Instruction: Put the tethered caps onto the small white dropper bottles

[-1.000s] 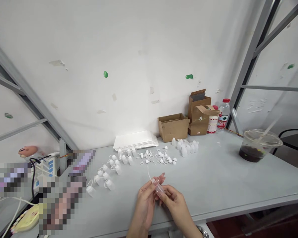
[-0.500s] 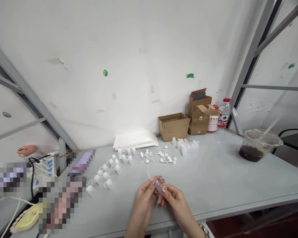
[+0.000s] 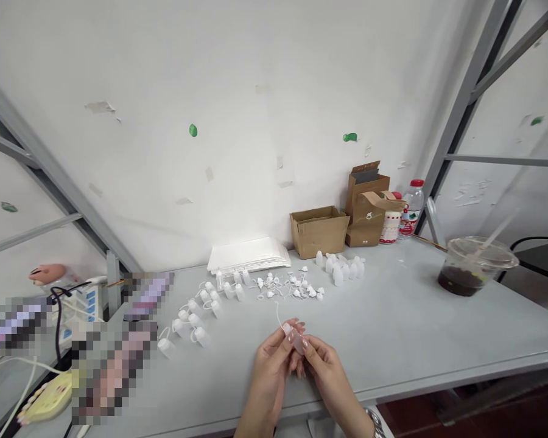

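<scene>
Left fingers and right fingers pinch opposite ends of a small bottle, apparently to steady it.
Loose caps lie beyond the fingers, seemingly for easy reach.

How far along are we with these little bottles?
Looks done: the group at left, with caps and strap loops on. In hand: one small bottle, between left hand and right hand; whether its cap is fully seated, I can't tell. Left: the uncapped bottles and loose caps.
</scene>
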A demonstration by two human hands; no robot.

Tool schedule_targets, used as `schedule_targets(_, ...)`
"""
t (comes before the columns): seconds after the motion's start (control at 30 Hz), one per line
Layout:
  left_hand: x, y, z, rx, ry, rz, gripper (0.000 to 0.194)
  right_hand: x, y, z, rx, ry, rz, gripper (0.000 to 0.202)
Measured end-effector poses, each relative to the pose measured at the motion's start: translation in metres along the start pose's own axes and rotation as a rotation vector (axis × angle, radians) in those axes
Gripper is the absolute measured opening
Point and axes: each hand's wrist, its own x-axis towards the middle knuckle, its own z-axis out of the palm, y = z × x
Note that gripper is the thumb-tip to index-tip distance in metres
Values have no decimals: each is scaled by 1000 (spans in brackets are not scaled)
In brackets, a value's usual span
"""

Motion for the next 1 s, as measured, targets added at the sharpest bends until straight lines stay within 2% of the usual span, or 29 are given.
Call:
schedule_targets(0.17,0,3,-2,15,7,-13,41,0,-1,0,-35,-2,20,35)
schedule_targets(0.43,5,-3,-8,120,-33,75,28,1,4,1,-4,-8,-3,35)
schedule_targets(0.57,2,0,-10,204,-41,69,43,0,1,-1,-81,-63,-4,42)
schedule_targets(0.67,-2,9,-12,283,67,166,46,6,-15,-15,-288,-66,-8,40)
schedule_targets(0.77,-3,18,-15,318,181,244,53,25,-37,-40,-660,200,-144,28)
schedule_targets(0.83,-2,18,-16,345,206,245,50,41,-48,-56,-974,311,-207,24)
schedule_targets(0.9,0,15,-17,370,202,229,42,57,-51,-68,-1052,320,-210,22)
schedule_targets(1.0,4,6,-20,359,201,253,37,72,-45,-75,-1119,303,-199,13)
